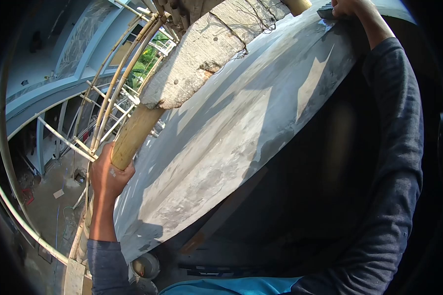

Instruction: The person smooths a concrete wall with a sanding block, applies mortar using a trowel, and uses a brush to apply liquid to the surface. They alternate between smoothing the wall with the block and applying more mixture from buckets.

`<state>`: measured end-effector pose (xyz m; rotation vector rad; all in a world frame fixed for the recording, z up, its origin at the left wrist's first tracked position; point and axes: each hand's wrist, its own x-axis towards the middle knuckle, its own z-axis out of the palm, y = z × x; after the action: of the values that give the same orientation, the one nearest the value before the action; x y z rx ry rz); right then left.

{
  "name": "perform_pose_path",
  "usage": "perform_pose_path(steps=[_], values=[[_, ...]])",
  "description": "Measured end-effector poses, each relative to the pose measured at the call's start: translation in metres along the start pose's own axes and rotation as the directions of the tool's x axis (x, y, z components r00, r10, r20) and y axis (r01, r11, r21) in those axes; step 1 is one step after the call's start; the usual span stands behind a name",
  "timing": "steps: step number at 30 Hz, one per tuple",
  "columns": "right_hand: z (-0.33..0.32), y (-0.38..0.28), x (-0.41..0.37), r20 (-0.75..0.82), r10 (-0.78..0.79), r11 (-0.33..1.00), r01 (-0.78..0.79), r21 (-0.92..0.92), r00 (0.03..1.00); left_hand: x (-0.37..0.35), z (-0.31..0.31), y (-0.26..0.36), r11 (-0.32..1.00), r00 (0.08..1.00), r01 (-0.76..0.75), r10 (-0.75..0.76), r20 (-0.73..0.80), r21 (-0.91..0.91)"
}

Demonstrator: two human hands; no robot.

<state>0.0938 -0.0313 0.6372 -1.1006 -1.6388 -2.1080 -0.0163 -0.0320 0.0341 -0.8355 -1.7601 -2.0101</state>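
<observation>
Where I see the right hand (348, 7): at one o'clock, partly cut off by the frame, fingers curled around a dark hand tool (326, 13).
Dark hand tool: just at eight o'clock from that hand, apparently against the grey surface (221, 157); I cannot tell how firmly.
Grey surface: smeared and sunlit in patches, sloping from seven o'clock to one, between both hands.
Left hand (110, 169): near nine o'clock, clenched around the wooden pole (139, 130).
Wooden pole: rising from the fist towards one o'clock, meeting rough concrete (202, 59).
Bamboo scaffolding (103, 118): at ten o'clock.
</observation>
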Motion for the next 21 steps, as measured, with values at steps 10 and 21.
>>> perform_pose_path(steps=[10,21], values=[[-0.047,-0.053,-0.110,0.081,-0.303,0.928,0.275,0.253,0.950,-0.001,-0.002,0.006,1.000,1.000,0.025,-0.025,0.010,0.003],[0.043,-0.013,-0.213,-0.619,-0.086,0.817,0.411,0.405,0.780,0.000,-0.006,0.012,0.998,0.997,0.061,-0.060,0.053,-0.014]])
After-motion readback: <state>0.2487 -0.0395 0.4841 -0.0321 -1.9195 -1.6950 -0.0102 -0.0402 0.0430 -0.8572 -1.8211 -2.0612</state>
